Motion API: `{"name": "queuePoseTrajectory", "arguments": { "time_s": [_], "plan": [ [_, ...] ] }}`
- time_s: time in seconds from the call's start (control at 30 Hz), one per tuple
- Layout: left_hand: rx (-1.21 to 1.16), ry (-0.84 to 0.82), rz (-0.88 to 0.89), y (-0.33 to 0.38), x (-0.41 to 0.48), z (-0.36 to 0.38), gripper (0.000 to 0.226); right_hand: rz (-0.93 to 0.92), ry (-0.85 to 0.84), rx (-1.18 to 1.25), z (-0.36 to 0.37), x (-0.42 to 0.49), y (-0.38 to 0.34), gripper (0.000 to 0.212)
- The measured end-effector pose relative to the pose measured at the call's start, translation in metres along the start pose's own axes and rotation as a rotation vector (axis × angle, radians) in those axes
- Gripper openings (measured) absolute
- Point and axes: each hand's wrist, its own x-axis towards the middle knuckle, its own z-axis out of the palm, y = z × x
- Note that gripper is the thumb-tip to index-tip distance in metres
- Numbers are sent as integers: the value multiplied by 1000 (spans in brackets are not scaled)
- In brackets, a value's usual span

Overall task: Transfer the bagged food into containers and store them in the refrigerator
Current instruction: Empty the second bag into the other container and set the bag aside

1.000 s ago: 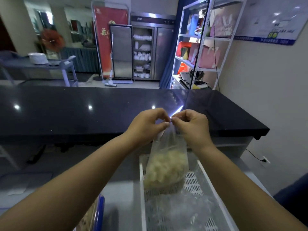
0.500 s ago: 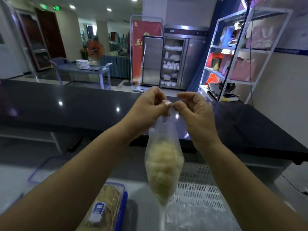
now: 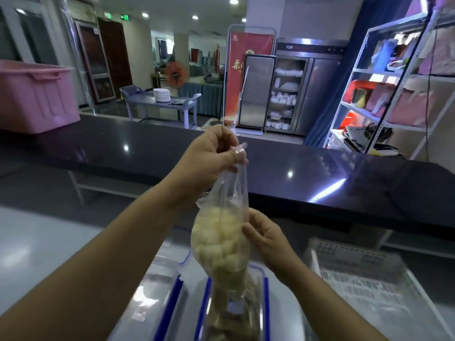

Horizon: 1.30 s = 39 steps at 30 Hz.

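Black counter (image 3: pixel 320 173) behind, my left hand (image 3: pixel 209 156) pinches the twisted neck of the clear bag (image 3: pixel 219 237) of pale food, hanging over a blue-rimmed container (image 3: pixel 204 306); my right hand (image 3: pixel 267 236) pinches its side.

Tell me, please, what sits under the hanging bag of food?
A clear container with a blue rim sits below the bag, holding something brownish. The bag's lower end covers most of it, so the contents cannot be identified.

Dim, bluish indoor light. Ceiling spotlights (image 3: pixel 234 1) far above the left hand (image 3: pixel 211 156) leave glints and a bright streak on the glossy black table (image 3: pixel 320 173). Edges bow outward. Below the right hand (image 3: pixel 266 235), the bottom of the bag (image 3: pixel 219 242) and the container (image 3: pixel 264 291) blur.
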Motion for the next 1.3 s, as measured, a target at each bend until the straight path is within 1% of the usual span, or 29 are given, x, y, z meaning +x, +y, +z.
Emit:
{"name": "queuePoseTrajectory", "arguments": {
  "time_s": [0.07,0.17,0.2,0.3,0.4,0.5,0.6,0.73,0.83,0.93,1.0,1.13,1.23,1.3],
  "plan": [
    [-13,-20,-21,-4,-11,-30,10,35,81,33,37,11,5,27],
    [-18,-15,-43,-10,-25,-74,11,72,249,37,87,29,11,10],
    [-20,-6,-52,-12,-29,-89,12,72,274,32,103,35,12,10],
    [-17,32,-88,-24,-43,-136,12,48,320,13,142,48,19,11],
    [-47,78,-136,-41,-55,-176,14,49,374,-9,166,54,25,14],
    [-128,108,-194,-59,-69,-201,18,78,438,-94,174,50,28,18],
    [-177,100,-248,-78,-81,-215,18,54,481,-225,169,44,22,18],
    [-127,59,-374,-110,-100,-221,23,8,431,-369,153,34,19,18],
    [-56,20,-490,-135,-117,-218,24,41,339,-456,149,30,25,21],
    [7,34,-579,-155,-133,-215,21,107,280,-542,152,25,38,23],
    [27,46,-637,-164,-142,-213,19,115,250,-581,153,22,46,21],
    [78,65,-710,-172,-154,-212,19,48,168,-669,156,21,50,19],
    [65,99,-734,-172,-158,-212,31,-59,72,-786,161,24,51,18],
    [52,107,-753,-170,-159,-213,34,-92,15,-823,166,26,52,19]
  ]
}}
